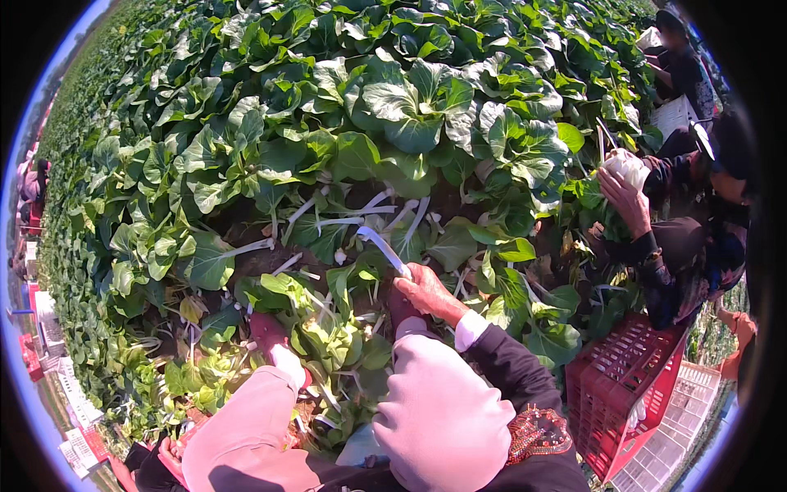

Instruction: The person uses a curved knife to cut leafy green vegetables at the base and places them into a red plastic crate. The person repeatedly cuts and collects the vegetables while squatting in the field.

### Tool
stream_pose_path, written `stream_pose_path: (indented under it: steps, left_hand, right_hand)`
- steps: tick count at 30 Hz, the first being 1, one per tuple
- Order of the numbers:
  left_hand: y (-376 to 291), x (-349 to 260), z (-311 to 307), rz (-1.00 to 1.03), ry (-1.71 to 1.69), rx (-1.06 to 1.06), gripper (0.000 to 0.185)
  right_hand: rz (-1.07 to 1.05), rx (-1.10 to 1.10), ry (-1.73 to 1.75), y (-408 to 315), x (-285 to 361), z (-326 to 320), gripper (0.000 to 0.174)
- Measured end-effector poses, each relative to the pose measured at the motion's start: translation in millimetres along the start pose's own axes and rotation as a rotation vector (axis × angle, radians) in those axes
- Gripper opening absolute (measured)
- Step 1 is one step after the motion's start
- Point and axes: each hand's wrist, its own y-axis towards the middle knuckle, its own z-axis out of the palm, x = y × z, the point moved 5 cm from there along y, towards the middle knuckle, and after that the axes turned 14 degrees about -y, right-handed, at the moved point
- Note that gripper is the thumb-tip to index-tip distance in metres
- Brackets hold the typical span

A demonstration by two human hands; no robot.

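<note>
My right hand (430,295) is closed around the handle of a knife, and the handle is hidden in my fist. The knife's pale, curved blade (382,247) points up and left over cut leaf stalks (341,222). Beyond it stand dense leafy greens (421,107), like bok choy, with broad dark leaves. Trimmed leaves (332,335) lie on the soil between my dark red shoes (270,337). My left hand is out of view. My knees (442,406), in pink trousers, are bent low before me.
At right, a co-worker's hand (630,206) holds a white-stemmed vegetable (626,166), with a blade near it. A tilted red plastic crate (605,375) and a white crate (670,430) stand at lower right. Another person's hand (172,454) shows at lower left.
</note>
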Motion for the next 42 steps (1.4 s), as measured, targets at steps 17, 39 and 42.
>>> stream_pose_path:
  steps: [17,39,42]
  left_hand:
    - [-179.7,-440.6,443.7,0.878,-1.024,1.584,0.022]
    - [-162.2,-325.1,582.0,0.905,-0.229,1.293,0.021]
    - [-136.7,-321.4,579.6,0.773,-0.419,1.296,0.014]
  right_hand:
    - [0.275,-0.778,0.480,-134.5,-229.9,16.6,0.019]
    - [0.298,-0.370,0.560,-64.0,-202.0,-23.9,0.026]
    - [0.400,-0.368,-0.039,-84.1,-194.8,-19.8,0.015]
